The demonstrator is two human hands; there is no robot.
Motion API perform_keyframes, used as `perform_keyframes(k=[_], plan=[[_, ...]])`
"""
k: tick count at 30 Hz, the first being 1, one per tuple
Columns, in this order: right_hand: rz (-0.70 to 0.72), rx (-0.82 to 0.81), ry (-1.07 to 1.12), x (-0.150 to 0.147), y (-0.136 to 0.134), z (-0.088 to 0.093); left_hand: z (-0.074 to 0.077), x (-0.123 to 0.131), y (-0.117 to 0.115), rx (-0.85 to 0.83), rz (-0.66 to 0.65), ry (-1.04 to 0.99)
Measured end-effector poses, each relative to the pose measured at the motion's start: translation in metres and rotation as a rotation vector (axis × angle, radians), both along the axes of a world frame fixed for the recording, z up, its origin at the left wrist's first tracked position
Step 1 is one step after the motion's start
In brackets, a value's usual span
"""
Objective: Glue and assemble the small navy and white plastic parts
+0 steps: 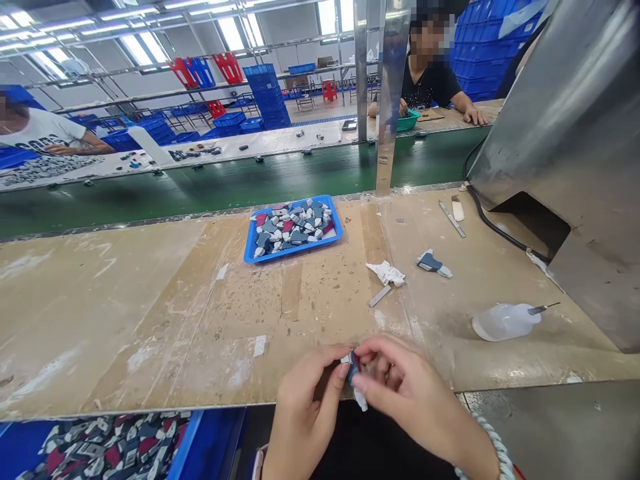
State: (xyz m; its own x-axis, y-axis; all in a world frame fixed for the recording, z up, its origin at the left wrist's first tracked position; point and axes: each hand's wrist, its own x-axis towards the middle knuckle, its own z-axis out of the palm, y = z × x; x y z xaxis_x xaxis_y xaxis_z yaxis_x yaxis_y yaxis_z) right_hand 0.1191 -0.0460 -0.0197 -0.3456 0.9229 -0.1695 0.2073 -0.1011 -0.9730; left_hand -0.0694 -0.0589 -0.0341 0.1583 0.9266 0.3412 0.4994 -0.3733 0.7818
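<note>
Head view: nearest, two bare hands at the table edge, nearer than the blue tray (338, 220) and a touch right of it. Left hand (303, 397) pinches one end of a small piece (354, 368) between thumb and forefinger; right hand (417, 390) pinches it from the other side, its remaining fingers curled, blurred. So the piece sits between the fingertips, nearer than the tray.

Handling, my judgement: hold the left pinch steady as a clamp, let the right fingertips work, press lightly near joined faces, keep pads clean.

Materials: piece looks moulded, slate-blue and off-white with a dark red patch; rubber or plastic, cannot tell. Left of the tray and nearer, a blue bin (189, 440) heaped with similar pieces. Right of the tray: a translucent, rounded bottle (503, 323) on its side, thin-nozzled; a flat grey strip (380, 296); crumpled white tissue (387, 273); a loose angular piece (433, 262). Tabletop (165, 333) brown, scuffed, taped, white-smeared. The tray itself: smooth rim, jumbled load. Beyond it, a smooth green belt (225, 200).
</note>
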Motion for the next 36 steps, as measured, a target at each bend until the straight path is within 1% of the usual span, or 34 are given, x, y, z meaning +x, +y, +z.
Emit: perform_keyframes(k=[3, 6, 8, 10, 13, 17, 21, 25, 31, 36], plan=[[0.005, 0.126, -0.050, -0.001, -0.005, -0.003, -0.005, 0.004, -0.003, -0.067, 0.107, -0.097], [-0.033, 0.295, -0.073, -0.004, -0.007, -0.009, -0.002, 0.006, -0.001, -0.090, 0.088, -0.075], [-0.034, 0.377, -0.088, -0.006, -0.007, -0.014, 0.003, 0.006, 0.002, -0.049, 0.061, 0.000], [-0.038, 0.422, -0.113, -0.008, -0.007, -0.018, 0.007, 0.007, 0.004, 0.015, 0.055, 0.082], [-0.071, 0.470, -0.140, -0.011, -0.008, -0.020, 0.010, 0.008, 0.004, 0.063, 0.069, 0.115], [-0.114, 0.455, -0.201, -0.014, -0.011, -0.016, 0.010, 0.010, 0.003, 0.006, 0.092, 0.039], [-0.084, 0.397, -0.200, -0.016, -0.010, -0.010, 0.004, 0.010, 0.005, -0.031, 0.164, -0.027], [-0.092, 0.419, -0.231, -0.016, -0.009, -0.007, 0.001, 0.009, 0.005, -0.063, 0.227, -0.069], [-0.038, 0.368, -0.251, -0.014, -0.006, -0.003, 0.002, 0.007, 0.007, -0.152, 0.245, -0.156], [-0.023, 0.344, -0.239, -0.012, -0.006, -0.004, 0.002, 0.003, 0.007, -0.156, 0.211, -0.120]])
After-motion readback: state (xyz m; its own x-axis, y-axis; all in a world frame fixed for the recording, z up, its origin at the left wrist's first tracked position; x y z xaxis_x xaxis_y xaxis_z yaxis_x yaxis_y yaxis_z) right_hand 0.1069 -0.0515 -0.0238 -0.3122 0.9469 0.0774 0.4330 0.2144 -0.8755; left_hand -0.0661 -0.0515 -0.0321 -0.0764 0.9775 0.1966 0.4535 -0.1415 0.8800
